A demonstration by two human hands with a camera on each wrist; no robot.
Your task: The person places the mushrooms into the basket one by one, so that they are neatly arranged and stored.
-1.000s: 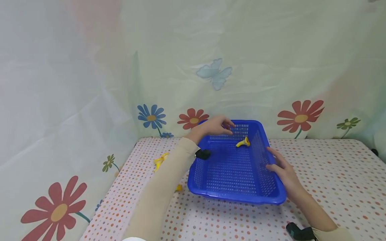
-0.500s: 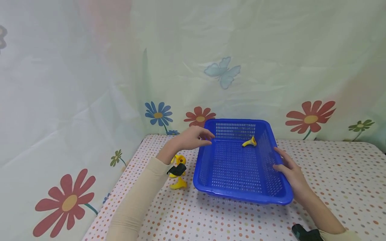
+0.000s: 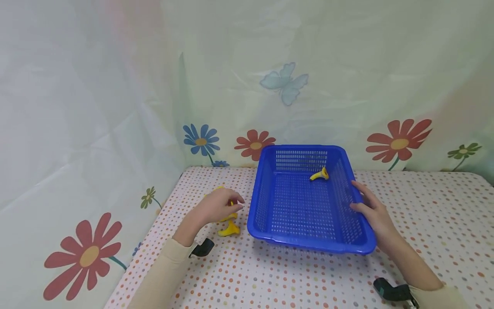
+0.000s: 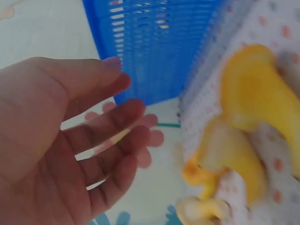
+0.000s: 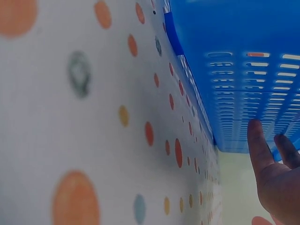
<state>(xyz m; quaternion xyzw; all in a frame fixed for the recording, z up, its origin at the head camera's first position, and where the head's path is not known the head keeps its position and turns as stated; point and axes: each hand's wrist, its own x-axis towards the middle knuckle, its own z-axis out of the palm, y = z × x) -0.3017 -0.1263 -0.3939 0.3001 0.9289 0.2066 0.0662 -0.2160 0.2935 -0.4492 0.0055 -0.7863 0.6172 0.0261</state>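
In the head view my left hand [image 3: 218, 205] hovers at the left of the blue plastic basket [image 3: 310, 244], fingers loosely bent and holding nothing. Just below and beside it lie several yellow, flared, mushroom-like pieces [image 3: 229, 228], partly hidden by the hand. The left wrist view shows these yellow pieces [image 4: 251, 89] on the cloth, apart from my fingers [image 4: 117, 119]. Another such piece [image 3: 319, 174] lies inside the basket near the far right corner. My right hand [image 3: 376, 216] holds the basket's right rim, thumb over the edge, other fingers [image 5: 260, 145] against the outer wall.
A dotted cloth [image 3: 301, 283] covers the table. Behind it and at the left hangs a pale flowered curtain [image 3: 227, 64]. Both wrists carry a dark strapped device, seen on the left wrist [image 3: 202, 248] and on the right wrist [image 3: 391, 290].
My left hand has moved from above the basket's far left side, leftward and down to the yellow pieces on the cloth. The right hand stays on the rim; the view has shifted slightly.
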